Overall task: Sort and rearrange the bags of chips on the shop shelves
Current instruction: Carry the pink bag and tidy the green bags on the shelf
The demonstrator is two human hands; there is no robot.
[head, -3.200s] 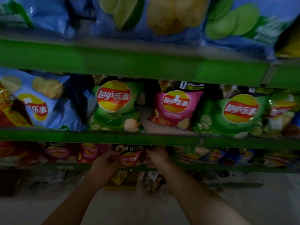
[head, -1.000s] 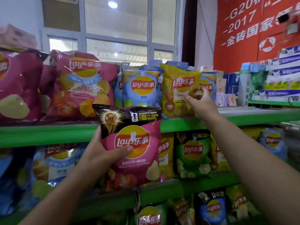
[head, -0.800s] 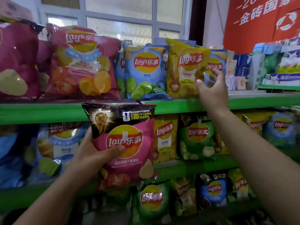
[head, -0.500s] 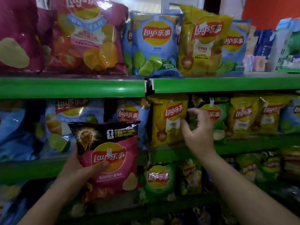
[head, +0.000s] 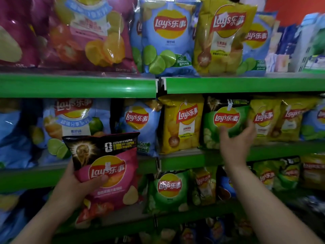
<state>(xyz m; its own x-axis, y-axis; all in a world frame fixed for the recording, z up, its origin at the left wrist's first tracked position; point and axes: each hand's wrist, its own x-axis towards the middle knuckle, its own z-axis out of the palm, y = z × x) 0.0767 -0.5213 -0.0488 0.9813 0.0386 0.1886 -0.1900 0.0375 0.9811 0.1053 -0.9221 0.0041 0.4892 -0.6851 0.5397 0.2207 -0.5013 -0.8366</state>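
Green shelves (head: pixel 77 86) carry rows of chip bags, the biggest on top at far left. On the middle shelf a green bag (head: pixel 226 120) meets the right hand (head: pixel 234 143), its grip spread wide around the lower edge (barely touching). The left hand (head: pixel 77 184) clasps a pink bag (head: pixel 109 173), held near, off the shelves.

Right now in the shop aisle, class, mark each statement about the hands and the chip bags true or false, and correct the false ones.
1. The left hand holds a pink bag. True.
2. The right hand grips a blue bag. False: it touches the green bag on the middle shelf.
3. A yellow bag stands directly left of that green bag. True.
4. The shelf edges are red. False: they are green.
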